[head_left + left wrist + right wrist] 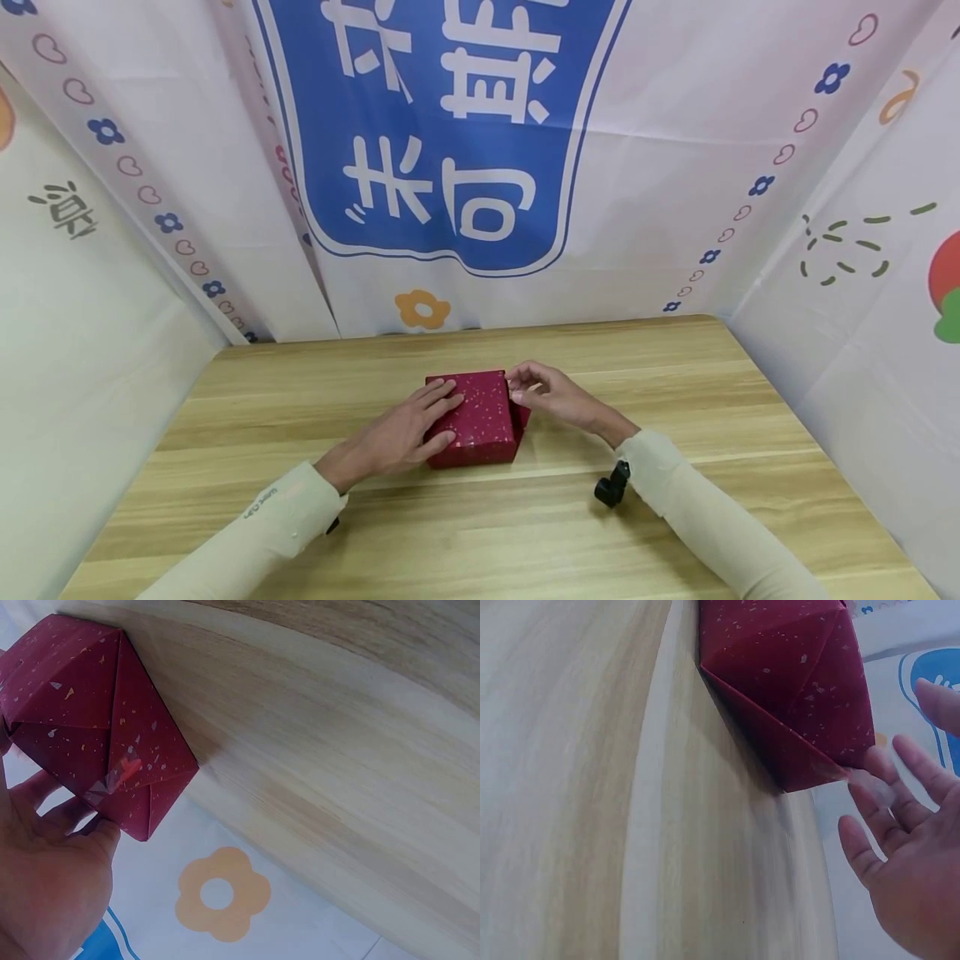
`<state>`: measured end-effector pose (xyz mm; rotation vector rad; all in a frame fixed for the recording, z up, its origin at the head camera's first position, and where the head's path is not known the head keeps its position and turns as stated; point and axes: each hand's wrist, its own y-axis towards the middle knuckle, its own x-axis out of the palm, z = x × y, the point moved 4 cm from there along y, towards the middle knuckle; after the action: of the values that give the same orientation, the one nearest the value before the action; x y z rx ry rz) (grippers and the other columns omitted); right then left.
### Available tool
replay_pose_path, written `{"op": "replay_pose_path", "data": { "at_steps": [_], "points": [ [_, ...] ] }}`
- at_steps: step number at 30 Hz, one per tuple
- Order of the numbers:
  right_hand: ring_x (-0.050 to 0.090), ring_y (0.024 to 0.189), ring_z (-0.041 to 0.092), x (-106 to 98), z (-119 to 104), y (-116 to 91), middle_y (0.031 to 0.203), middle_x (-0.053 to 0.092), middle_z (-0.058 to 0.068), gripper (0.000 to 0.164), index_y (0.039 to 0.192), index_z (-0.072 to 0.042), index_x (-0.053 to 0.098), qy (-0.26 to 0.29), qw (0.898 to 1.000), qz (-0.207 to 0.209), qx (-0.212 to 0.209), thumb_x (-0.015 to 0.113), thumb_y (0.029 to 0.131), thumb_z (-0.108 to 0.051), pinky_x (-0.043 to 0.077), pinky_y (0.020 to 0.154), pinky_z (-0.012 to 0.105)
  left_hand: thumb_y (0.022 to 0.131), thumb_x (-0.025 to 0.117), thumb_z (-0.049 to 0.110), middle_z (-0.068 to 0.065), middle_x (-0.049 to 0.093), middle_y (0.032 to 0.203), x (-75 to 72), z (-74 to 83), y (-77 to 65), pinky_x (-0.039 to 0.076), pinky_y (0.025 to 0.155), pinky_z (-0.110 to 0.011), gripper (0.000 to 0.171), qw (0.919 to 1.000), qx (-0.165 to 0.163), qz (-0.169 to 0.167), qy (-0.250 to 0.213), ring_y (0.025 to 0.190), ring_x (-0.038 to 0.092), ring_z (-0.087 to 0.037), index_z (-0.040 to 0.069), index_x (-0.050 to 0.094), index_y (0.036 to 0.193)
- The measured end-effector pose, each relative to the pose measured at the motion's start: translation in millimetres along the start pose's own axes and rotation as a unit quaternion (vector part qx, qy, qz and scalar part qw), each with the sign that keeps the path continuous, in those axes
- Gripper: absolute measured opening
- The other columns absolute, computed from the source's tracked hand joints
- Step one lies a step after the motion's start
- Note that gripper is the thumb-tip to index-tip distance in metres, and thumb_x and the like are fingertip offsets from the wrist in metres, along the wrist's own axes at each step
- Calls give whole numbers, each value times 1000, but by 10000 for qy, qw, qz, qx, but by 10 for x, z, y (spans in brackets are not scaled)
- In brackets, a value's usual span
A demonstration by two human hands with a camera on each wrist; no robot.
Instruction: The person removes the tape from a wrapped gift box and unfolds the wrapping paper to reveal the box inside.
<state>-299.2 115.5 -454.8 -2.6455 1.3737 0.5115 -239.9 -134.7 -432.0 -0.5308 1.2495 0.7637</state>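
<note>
A box wrapped in dark red speckled paper (476, 412) sits on the table. My left hand (408, 429) rests on its left part, fingers spread over the top; the left wrist view shows that hand (56, 862) beside a folded end with clear tape (116, 776) across it. At the opposite end my right hand (558, 398) touches the edge of the paper, its fingers loosely bent and the thumb apart. From the right wrist view, a pointed paper flap (802, 765) sticks out, with a strip of clear tape (874, 789) running from its tip against the fingers.
The wood-grain table (480, 533) ends at a printed fabric backdrop (637, 208), with more fabric at both sides. A small black device (611, 487) hangs at the right cuff.
</note>
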Motion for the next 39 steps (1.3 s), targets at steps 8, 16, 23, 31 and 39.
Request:
{"op": "replay_pose_path", "data": {
  "at_steps": [8,16,23,31,39],
  "points": [
    [55,124,33,80,-29,-13,141,51,18,69,149,-4,36,-571,9982,-130,83,67,94,-28,46,108,46,102,46,47,-12,28,162,-9,54,-5,30,119,-49,62,9997,-211,-20,102,150,25,-33,13,38,152],
    [53,131,33,120,-53,-13,146,50,17,72,151,-5,37,-815,9965,-141,140,71,91,-26,45,110,44,102,46,46,-17,34,158,44,199,8,35,117,-47,61,9965,-609,198,531,148,30,-35,8,42,149],
    [52,132,30,135,-69,-12,146,52,16,68,152,-6,36,-972,9946,-359,55,67,95,-27,45,110,44,102,46,42,-21,39,154,81,319,-13,37,115,-47,58,9921,-807,505,814,144,36,-37,5,45,146],
    [58,125,27,115,-18,21,144,54,14,62,151,-8,39,-923,9944,-511,60,64,96,-25,49,105,40,100,55,34,-24,44,149,-156,277,63,40,112,-52,51,9985,-138,42,533,137,42,-40,3,51,140],
    [55,128,29,75,-7,45,141,56,16,60,150,-6,39,-895,9926,-814,-47,63,97,-22,46,108,43,93,65,28,-20,31,159,-302,105,204,36,114,-56,56,9897,835,-1047,-513,147,27,-41,13,50,145]
  ]
}}
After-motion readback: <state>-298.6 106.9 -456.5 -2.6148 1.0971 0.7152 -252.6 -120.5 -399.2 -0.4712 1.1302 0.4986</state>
